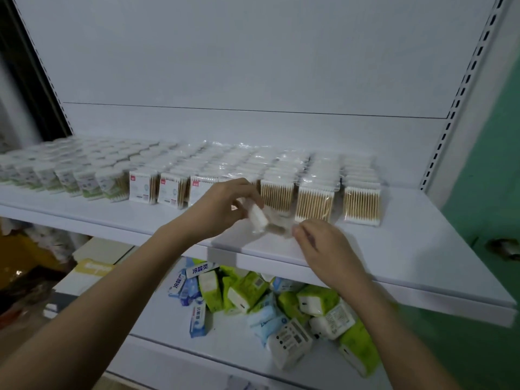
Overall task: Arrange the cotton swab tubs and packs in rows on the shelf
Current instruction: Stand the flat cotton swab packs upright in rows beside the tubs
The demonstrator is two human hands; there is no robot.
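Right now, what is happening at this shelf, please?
A person is stocking the upper shelf with cotton swabs. The left hand and the right hand hold one clear pack of swabs between them, tilted, just above the front of the shelf. Behind it, rows of swab packs fill the middle and right, and rows of tubs stand on the left. On the lower shelf lies a loose heap of green and blue packets, not sorted.

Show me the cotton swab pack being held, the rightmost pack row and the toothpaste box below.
held pack (pixel 260 218): head view, white end.
rightmost row (pixel 361 205): head view, front pack's sticks.
toothpaste box (pixel 201 270): head view, printed face.
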